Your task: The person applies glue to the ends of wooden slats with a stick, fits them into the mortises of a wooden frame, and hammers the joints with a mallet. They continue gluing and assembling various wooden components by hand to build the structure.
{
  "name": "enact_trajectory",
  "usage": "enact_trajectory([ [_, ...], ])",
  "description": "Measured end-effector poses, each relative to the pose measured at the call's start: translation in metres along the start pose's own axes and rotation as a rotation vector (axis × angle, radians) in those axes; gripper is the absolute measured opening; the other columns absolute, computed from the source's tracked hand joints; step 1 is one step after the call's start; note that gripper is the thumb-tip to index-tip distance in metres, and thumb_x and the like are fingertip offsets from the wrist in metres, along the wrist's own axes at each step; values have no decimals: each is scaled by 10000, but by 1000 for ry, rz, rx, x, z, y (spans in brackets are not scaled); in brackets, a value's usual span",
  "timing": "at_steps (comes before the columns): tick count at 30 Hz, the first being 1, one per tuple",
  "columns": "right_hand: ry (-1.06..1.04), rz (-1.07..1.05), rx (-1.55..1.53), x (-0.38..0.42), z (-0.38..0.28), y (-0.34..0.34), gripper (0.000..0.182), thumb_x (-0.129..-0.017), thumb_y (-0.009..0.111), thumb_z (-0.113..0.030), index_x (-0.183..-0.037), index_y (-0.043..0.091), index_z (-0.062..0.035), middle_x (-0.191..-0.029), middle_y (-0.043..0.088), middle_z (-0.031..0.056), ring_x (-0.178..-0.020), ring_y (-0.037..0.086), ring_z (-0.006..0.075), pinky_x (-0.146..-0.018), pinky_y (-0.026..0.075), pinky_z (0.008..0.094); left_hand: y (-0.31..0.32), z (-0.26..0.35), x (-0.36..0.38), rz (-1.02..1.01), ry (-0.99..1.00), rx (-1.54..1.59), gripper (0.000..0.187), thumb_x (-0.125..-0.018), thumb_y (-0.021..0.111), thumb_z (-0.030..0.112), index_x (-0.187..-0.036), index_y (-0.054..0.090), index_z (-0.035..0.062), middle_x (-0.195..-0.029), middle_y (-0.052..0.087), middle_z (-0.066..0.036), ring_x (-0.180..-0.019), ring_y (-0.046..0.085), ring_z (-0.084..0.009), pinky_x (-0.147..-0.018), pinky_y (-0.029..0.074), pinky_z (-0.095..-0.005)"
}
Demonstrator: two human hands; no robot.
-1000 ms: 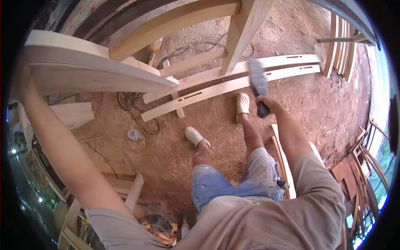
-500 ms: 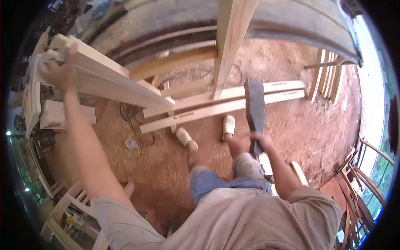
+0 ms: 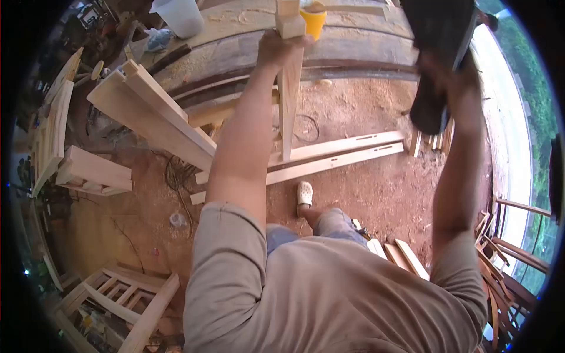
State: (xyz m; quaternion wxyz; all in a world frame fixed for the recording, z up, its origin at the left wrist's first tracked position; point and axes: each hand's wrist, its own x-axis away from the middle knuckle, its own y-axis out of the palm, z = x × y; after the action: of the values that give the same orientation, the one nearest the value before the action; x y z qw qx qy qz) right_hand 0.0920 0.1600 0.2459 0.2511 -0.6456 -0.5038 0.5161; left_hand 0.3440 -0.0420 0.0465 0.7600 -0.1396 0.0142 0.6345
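Note:
My left hand (image 3: 281, 48) grips the top of an upright pale wooden post (image 3: 288, 100) that stands in front of me. My right hand (image 3: 448, 69) is raised high at the upper right and holds a dark mallet-like tool (image 3: 438, 35) by its handle, head up. Two long slotted wooden rails (image 3: 335, 156) lie on the sawdust floor beyond my feet. A wide curved wooden frame part (image 3: 153, 117) slants down at the left of the post.
A yellow cup (image 3: 313, 17) and a white bucket (image 3: 179, 16) stand on the curved bench at the top. Wooden frame pieces (image 3: 94, 170) lie at left, a slatted chair part (image 3: 118, 294) at lower left, stacked boards (image 3: 500, 247) at right. Cables (image 3: 176, 176) trail over the floor.
My left hand left the curved frame part at the left and took hold of the top of the upright post. My right hand swung the dark tool from waist height up overhead.

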Motion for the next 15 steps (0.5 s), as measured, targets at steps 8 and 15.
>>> enact_trajectory([
  [8,-118,-122,313,-75,-60,20,413,-759,717,-235,-1053,582,21,-729,602,59,-642,573,136,-587,458,285,-5,11,9,52,-37,-260,523,-641,716,525,-935,725,93,-889,719,-128,-878,695,-265,-787,537,-371],
  [15,235,-482,-233,-69,-69,-3,361,-745,724,-177,-1021,608,24,-706,597,41,-648,579,128,-597,472,274,-3,2,20,53,-13,-314,577,-615,698,567,-938,717,90,-855,712,-122,-841,693,-272,-771,542,-388],
])
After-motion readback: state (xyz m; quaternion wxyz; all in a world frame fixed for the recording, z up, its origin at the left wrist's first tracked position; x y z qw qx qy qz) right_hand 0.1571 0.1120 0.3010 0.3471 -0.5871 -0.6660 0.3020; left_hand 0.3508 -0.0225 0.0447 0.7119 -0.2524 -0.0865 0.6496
